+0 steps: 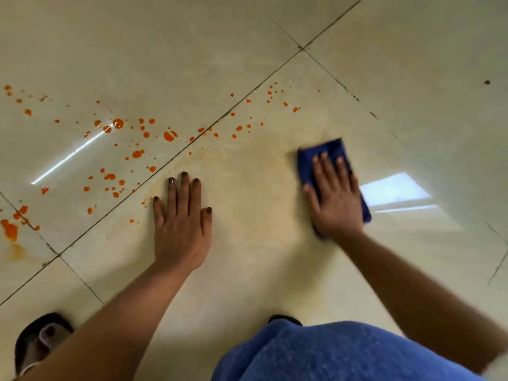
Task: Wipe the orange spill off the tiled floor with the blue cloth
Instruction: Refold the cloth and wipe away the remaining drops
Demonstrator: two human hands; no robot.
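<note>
— Blue cloth point(334, 156): where?
— Flat under the spread right hand point(336, 199), right of the orange spill point(118, 149). Soft, limp; press it palm-down. Left hand point(180, 229) splayed empty on tiled floor point(247, 270).

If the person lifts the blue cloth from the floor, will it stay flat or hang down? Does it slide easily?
The blue cloth will probably hang limp: it looks soft and folded under the right hand. It likely slides easily, since the tiled floor is glossy. It seems light, though perhaps damp from the orange spill.
</note>
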